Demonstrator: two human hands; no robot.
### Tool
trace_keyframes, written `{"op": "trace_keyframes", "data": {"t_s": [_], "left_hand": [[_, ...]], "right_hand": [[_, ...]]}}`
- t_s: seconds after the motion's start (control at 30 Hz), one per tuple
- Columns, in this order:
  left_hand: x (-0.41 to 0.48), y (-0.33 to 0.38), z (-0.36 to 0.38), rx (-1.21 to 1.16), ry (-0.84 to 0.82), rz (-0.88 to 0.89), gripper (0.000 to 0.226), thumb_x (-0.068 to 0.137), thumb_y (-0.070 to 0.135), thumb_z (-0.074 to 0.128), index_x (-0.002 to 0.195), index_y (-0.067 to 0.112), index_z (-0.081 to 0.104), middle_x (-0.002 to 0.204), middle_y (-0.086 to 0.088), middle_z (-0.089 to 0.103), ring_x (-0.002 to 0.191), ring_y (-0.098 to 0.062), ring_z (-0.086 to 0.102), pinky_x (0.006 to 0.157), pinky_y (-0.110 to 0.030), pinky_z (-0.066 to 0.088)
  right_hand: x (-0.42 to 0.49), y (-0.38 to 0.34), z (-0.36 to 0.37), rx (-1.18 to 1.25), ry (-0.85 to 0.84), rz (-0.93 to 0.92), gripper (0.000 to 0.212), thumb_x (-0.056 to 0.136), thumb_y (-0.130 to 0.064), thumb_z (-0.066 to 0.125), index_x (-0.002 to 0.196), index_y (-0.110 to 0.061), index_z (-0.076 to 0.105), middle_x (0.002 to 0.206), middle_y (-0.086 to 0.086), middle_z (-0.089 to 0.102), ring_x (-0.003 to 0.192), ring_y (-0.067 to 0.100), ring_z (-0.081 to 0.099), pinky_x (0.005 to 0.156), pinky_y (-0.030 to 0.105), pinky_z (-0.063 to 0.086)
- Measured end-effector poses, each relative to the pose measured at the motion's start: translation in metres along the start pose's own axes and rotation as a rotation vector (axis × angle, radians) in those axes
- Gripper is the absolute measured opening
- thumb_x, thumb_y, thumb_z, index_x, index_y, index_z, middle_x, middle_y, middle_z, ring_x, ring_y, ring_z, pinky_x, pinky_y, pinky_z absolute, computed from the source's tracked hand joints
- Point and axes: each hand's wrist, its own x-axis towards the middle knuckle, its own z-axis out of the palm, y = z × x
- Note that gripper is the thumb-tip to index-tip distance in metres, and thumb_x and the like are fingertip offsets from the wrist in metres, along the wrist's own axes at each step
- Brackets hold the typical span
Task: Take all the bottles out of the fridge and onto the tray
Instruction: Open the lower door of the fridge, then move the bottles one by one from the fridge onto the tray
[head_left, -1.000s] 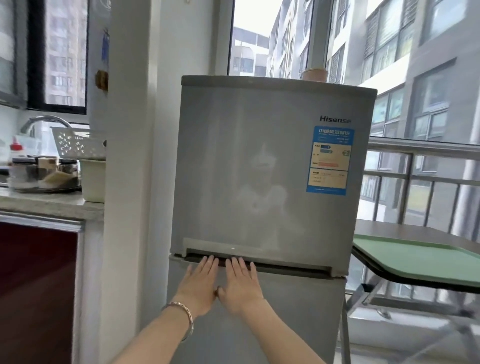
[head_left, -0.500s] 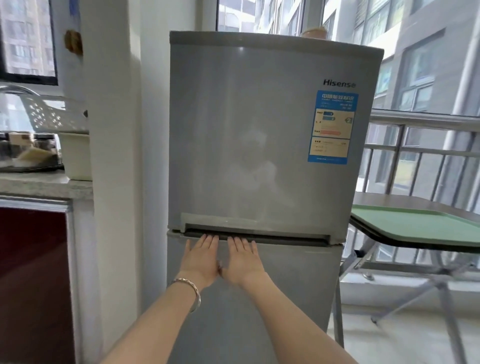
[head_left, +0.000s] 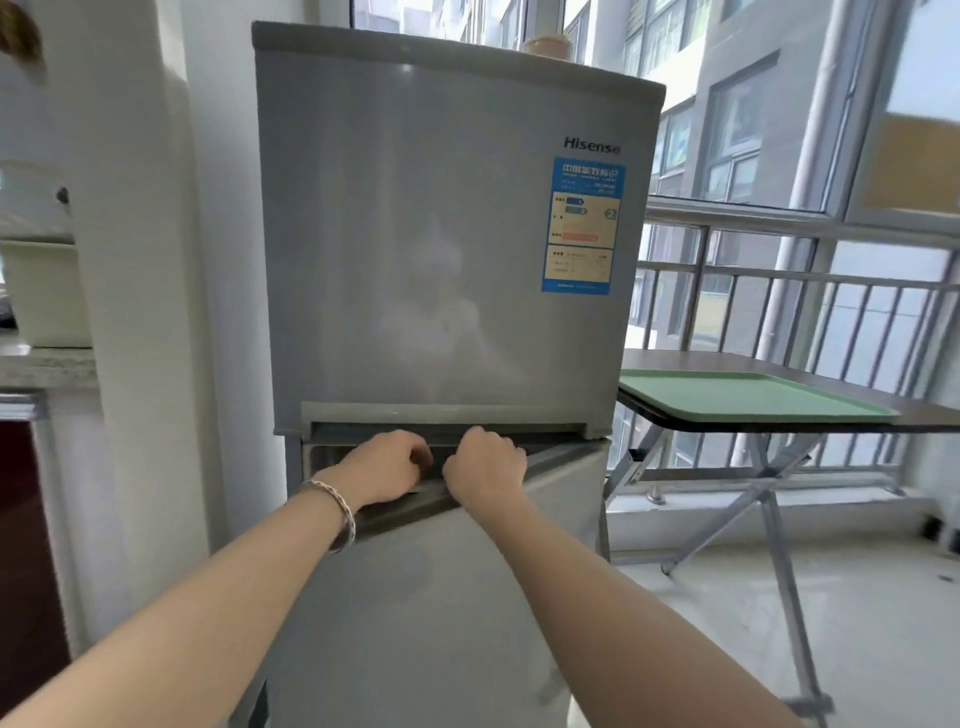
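A silver two-door fridge (head_left: 447, 234) stands in front of me. Its lower door (head_left: 447, 597) is swung out a little at the left, hinged on the right, leaving a dark wedge-shaped gap. My left hand (head_left: 384, 467), with a bracelet on the wrist, and my right hand (head_left: 485, 467) are side by side, fingers curled over the top edge of that lower door. A pale green tray (head_left: 748, 397) lies on a dark folding table (head_left: 810, 423) to the right of the fridge. No bottles are visible; the fridge interior is hidden.
A white pillar (head_left: 145, 312) stands close on the fridge's left, with a counter (head_left: 41, 364) and a pale tub (head_left: 47, 291) beyond it. A metal railing (head_left: 779, 312) and windows run behind the table. A small item (head_left: 548, 44) sits on the fridge top.
My hands went from lying flat below the door seam to gripping the lower door's top edge, and the lower door has swung open a little at the left. The view has moved closer.
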Motion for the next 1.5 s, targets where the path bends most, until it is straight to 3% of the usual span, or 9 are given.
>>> {"op": "trace_keyframes", "data": {"t_s": [0.27, 0.37, 0.5, 0.67, 0.83, 1.03, 1.37, 1.43, 1.5], "left_hand": [[0.037, 0.057, 0.053, 0.046, -0.254, 0.235, 0.045, 0.097, 0.033, 0.049, 0.142, 0.029, 0.048, 0.145, 0.002, 0.052, 0.133, -0.02, 0.049, 0.108, -0.029, 0.038], [0.043, 0.088, 0.07, -0.008, -0.239, 0.319, 0.054, 0.098, 0.025, 0.049, 0.15, 0.023, 0.035, 0.155, -0.003, 0.037, 0.142, -0.021, 0.036, 0.115, -0.028, 0.029], [0.042, 0.134, 0.093, -0.009, -0.232, 0.397, 0.061, 0.098, 0.022, 0.048, 0.152, 0.033, 0.022, 0.163, -0.006, 0.013, 0.148, -0.026, 0.023, 0.119, -0.041, 0.024], [0.029, 0.183, 0.109, 0.032, -0.206, 0.535, 0.057, 0.096, 0.018, 0.047, 0.148, 0.035, 0.031, 0.16, 0.0, 0.023, 0.145, -0.023, 0.029, 0.115, -0.048, 0.028], [0.032, 0.21, 0.137, 0.108, -0.245, 0.575, 0.076, 0.095, 0.017, 0.05, 0.155, 0.028, 0.005, 0.164, -0.001, -0.001, 0.152, -0.018, 0.004, 0.119, -0.046, 0.022], [0.029, 0.242, 0.153, 0.184, -0.225, 0.54, 0.074, 0.098, 0.025, 0.039, 0.154, 0.028, -0.008, 0.164, 0.001, -0.01, 0.151, -0.022, -0.009, 0.121, -0.053, 0.001], [0.038, 0.252, 0.159, 0.098, -0.244, 0.553, 0.066, 0.1, 0.042, 0.029, 0.155, 0.028, -0.004, 0.164, 0.002, -0.008, 0.152, -0.02, -0.005, 0.119, -0.058, 0.001], [0.037, 0.244, 0.156, 0.067, -0.213, 0.535, 0.065, 0.101, 0.043, 0.027, 0.155, 0.026, -0.003, 0.164, 0.002, -0.006, 0.152, -0.019, -0.004, 0.119, -0.057, 0.002], [0.037, 0.228, 0.154, 0.034, -0.156, 0.488, 0.065, 0.101, 0.042, 0.025, 0.155, 0.022, -0.003, 0.164, 0.001, -0.007, 0.152, -0.018, -0.004, 0.12, -0.054, 0.004]], "right_hand": [[-0.015, 0.057, -0.018, -0.261, -0.165, 0.208, 0.062, 0.094, -0.031, 0.044, 0.144, 0.004, 0.03, 0.145, 0.023, 0.034, 0.133, 0.037, 0.035, 0.106, 0.041, 0.036], [-0.021, 0.072, -0.027, -0.341, -0.366, 0.306, 0.069, 0.097, -0.032, 0.038, 0.151, 0.002, 0.012, 0.157, 0.029, 0.011, 0.144, 0.043, 0.015, 0.118, 0.049, 0.018], [-0.03, 0.104, -0.038, -0.34, -0.501, 0.376, 0.076, 0.098, -0.03, 0.041, 0.154, -0.01, -0.007, 0.162, 0.016, -0.01, 0.149, 0.037, -0.009, 0.118, 0.057, 0.003], [-0.044, 0.142, -0.049, -0.366, -0.392, 0.446, 0.085, 0.094, -0.029, 0.051, 0.153, -0.005, -0.003, 0.162, 0.016, 0.002, 0.15, 0.033, -0.002, 0.118, 0.056, 0.007], [-0.057, 0.182, -0.047, -0.36, -0.24, 0.541, 0.08, 0.093, -0.029, 0.048, 0.152, -0.004, 0.001, 0.159, 0.014, 0.011, 0.148, 0.03, 0.008, 0.116, 0.057, 0.012], [-0.064, 0.235, -0.051, -0.406, -0.219, 0.403, 0.081, 0.095, -0.042, 0.039, 0.154, -0.01, -0.005, 0.163, 0.009, -0.001, 0.15, 0.028, -0.005, 0.118, 0.057, -0.001], [-0.057, 0.27, -0.057, -0.427, -0.185, 0.32, 0.085, 0.091, -0.046, 0.043, 0.155, -0.013, -0.001, 0.164, 0.006, -0.001, 0.151, 0.023, -0.005, 0.12, 0.053, -0.001], [-0.053, 0.263, -0.055, -0.389, -0.084, 0.31, 0.082, 0.089, -0.038, 0.047, 0.155, -0.012, 0.007, 0.163, 0.011, 0.006, 0.151, 0.026, 0.002, 0.12, 0.052, 0.003], [-0.048, 0.242, -0.047, -0.32, 0.132, 0.207, 0.068, 0.084, -0.025, 0.05, 0.147, -0.011, 0.03, 0.152, 0.014, 0.034, 0.143, 0.028, 0.027, 0.118, 0.045, 0.018]]}}
